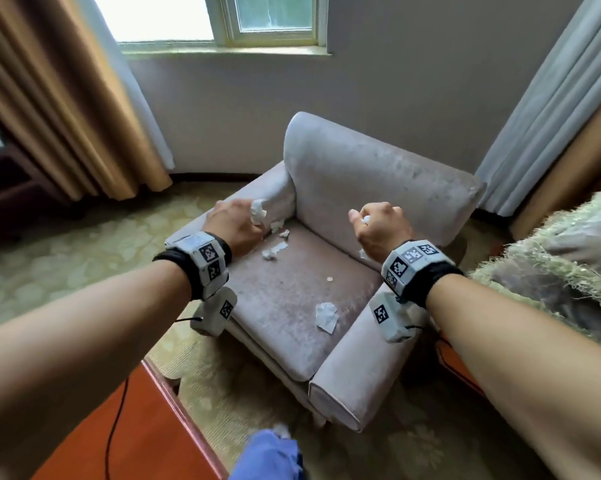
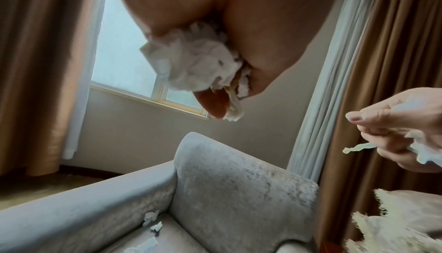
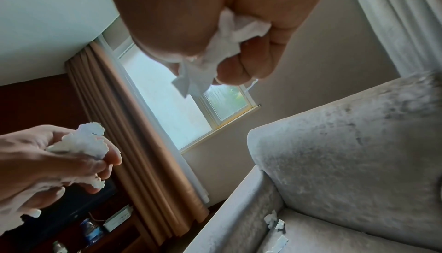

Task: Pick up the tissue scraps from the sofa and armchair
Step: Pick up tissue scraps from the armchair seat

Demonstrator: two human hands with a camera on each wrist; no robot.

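Observation:
A pale grey armchair [image 1: 378, 174] stands below the window. White tissue scraps lie on its seat: a cluster [image 1: 275, 249] near the back left corner, a tiny bit [image 1: 329, 279] mid-seat and a larger piece [image 1: 326, 317] near the front right. My left hand [image 1: 236, 220] hovers over the left armrest, gripping a wad of tissue [image 2: 193, 64]. My right hand [image 1: 378, 225] is held above the seat's right side, curled round more tissue [image 3: 215, 56]. Another scrap [image 1: 362, 253] peeks out just below the right hand.
A fringed greenish throw [image 1: 551, 258] covers a sofa at the right. A reddish wooden table [image 1: 126, 441] with a black cable sits at lower left. Tan curtains [image 1: 50, 109] hang left, grey curtains [image 1: 548, 109] right. Patterned carpet [image 1: 84, 244] surrounds the chair.

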